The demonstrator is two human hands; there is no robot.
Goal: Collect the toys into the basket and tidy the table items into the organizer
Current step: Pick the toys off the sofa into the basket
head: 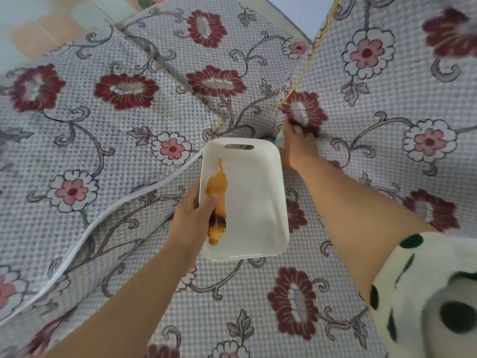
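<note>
Floral-patterned cushions [108, 140] fill the view, grey check with dark red and pink flowers. A white cord [124, 200] runs diagonally over the left cushion, from lower left toward the basket's far left corner.

Left hand [192, 218]: fingers closed around the left rim of the white basket [258, 192], thumb inside the wall, other fingers outside. Thumb lies against the toy inside; cannot tell whether it is pinching the toy as well as the rim.

The basket is rectangular with rounded corners and a slot handle in the far wall. It sits tilted on the cushion, near end lower. Contents: one orange toy animal [218, 202], lying lengthwise along the left wall, thin tail pointing to the far end, a dark brown band near its near end. Rest of the basket floor is bare.

Right hand [296, 140]: reaching past the basket's far right corner into the gap between cushions, fingers down in the seam. A small pale blue-green thing [280, 139] shows just beside it; too blurred to identify, and the grip cannot be judged.

Spotted white sleeve [426, 293] at lower right.
</note>
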